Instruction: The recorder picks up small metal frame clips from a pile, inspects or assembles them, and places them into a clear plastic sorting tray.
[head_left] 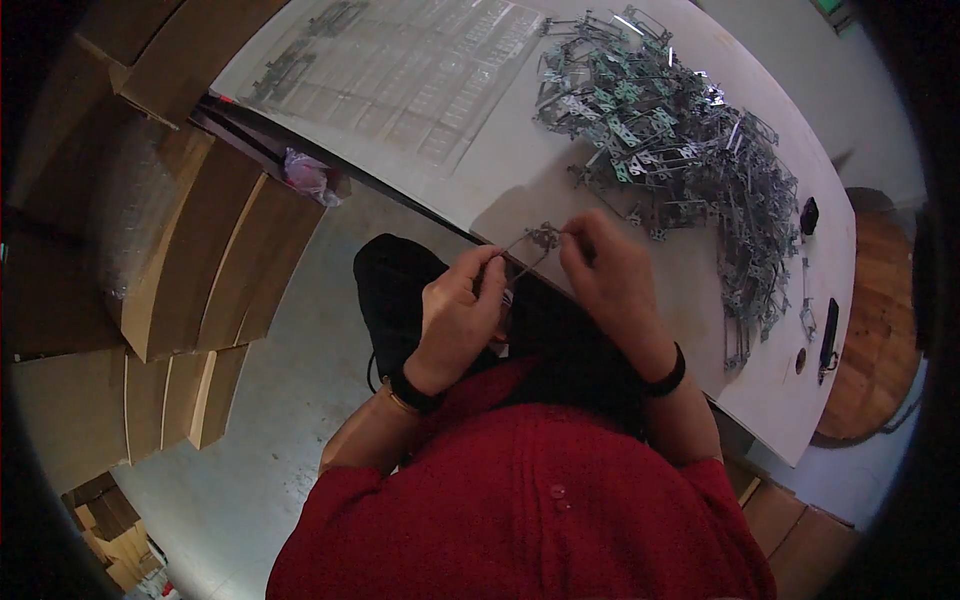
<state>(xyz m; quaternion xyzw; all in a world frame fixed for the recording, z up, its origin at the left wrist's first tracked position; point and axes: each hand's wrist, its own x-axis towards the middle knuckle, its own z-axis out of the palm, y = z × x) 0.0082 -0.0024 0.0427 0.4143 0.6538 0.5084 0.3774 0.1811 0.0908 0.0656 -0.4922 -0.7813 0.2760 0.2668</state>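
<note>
Between my two hands, over the table's near edge, is a small grey metal bracket with thin wire-like arms (pixel 541 237). My left hand (pixel 462 305) pinches one end of it between thumb and fingers. At its other end, the closed fingertips of my right hand (pixel 606 262) grip the piece. Beyond my right hand lies a big tangled heap of similar metal brackets (pixel 680 150), spread along the white table (pixel 520 190). A clear plastic tray with rows of compartments (pixel 400 85) rests at the table's far left, some metal parts lying in its left end.
Cardboard boxes (pixel 230 250) are stacked on the left beside the table. A pink plastic bag (pixel 308 176) sits near the table's left edge. At the right are a black tool-like item (pixel 829 335), a small black object (pixel 809 216) and a round wooden stool (pixel 870 340).
</note>
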